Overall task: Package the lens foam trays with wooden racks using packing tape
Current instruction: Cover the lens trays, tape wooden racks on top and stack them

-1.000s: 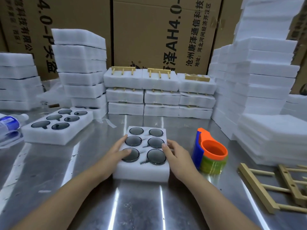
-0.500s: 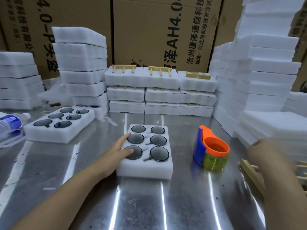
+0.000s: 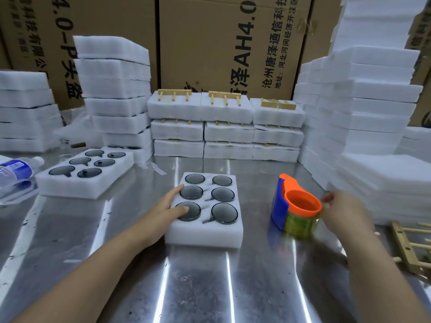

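On the table (image 3: 198, 287), left hand (image 3: 163, 208) lies flat on the lens tray (image 3: 205, 236), blurry right hand (image 3: 345, 213) reaches the tape dispenser (image 3: 296, 208), grip unclear.

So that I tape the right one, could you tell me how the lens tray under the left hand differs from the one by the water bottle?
The near tray lies square to the viewer; the far tray is turned at an angle. The left hand rests on the near tray; nothing touches the far tray. Both are white foam holding six dark lenses, with no wooden rack on either.
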